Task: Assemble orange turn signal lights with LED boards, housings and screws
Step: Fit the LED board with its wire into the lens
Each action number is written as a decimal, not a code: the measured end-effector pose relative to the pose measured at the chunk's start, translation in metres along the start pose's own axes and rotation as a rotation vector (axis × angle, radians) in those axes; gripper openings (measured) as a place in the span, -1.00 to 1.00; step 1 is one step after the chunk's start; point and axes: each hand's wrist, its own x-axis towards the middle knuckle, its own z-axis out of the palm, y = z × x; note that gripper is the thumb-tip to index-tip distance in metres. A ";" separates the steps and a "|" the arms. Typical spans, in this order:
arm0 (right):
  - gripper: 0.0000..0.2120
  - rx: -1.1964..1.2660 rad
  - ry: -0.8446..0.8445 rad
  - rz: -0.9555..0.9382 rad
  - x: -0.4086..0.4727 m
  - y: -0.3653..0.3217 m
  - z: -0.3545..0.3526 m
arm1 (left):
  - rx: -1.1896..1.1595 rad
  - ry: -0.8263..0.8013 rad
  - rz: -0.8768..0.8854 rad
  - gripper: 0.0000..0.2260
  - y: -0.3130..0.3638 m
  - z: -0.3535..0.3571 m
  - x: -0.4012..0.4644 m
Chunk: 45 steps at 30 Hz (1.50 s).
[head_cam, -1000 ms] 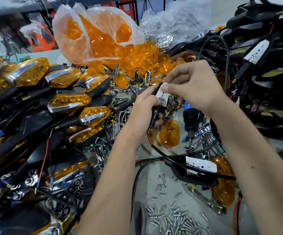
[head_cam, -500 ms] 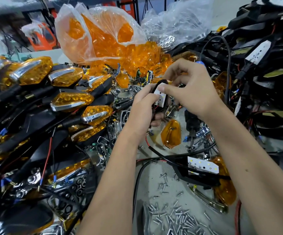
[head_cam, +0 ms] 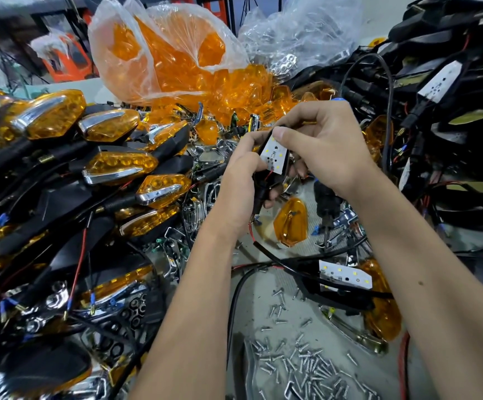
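Observation:
My left hand [head_cam: 241, 186] grips a black turn signal housing [head_cam: 263, 189] by its stem, with red and black wires hanging below. My right hand [head_cam: 324, 145] pinches the top of a white LED board [head_cam: 275, 154] that lies on the housing's open face. A loose orange lens [head_cam: 290, 223] rests on the bench just below my hands. A second black housing with a white LED board [head_cam: 345, 277] lies to the lower right, beside another orange lens [head_cam: 384, 313]. Silver screws [head_cam: 301, 362] are scattered near the front.
Finished orange turn signals [head_cam: 119, 166] are stacked at the left. A plastic bag of orange lenses [head_cam: 171, 59] and a clear bag of chrome parts [head_cam: 301, 33] stand behind. Black housings with wires [head_cam: 451, 111] pile up at right. A black screwdriver [head_cam: 327, 203] sits under my right wrist.
Both hands rose slightly and the LED board turned to face me, now flat on the housing. My right fingers shifted to its top edge.

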 end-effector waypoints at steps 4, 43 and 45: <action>-0.92 0.014 -0.026 -0.066 -0.002 -0.004 -0.001 | 0.011 -0.018 0.005 -0.52 0.001 0.002 -0.003; -0.92 -0.022 -0.380 -0.072 -0.008 -0.016 -0.008 | -0.440 0.447 0.193 -0.68 0.018 -0.029 -0.006; -0.92 -0.023 -0.382 -0.074 -0.007 -0.017 -0.008 | -0.439 0.433 0.190 -0.71 0.018 -0.029 -0.006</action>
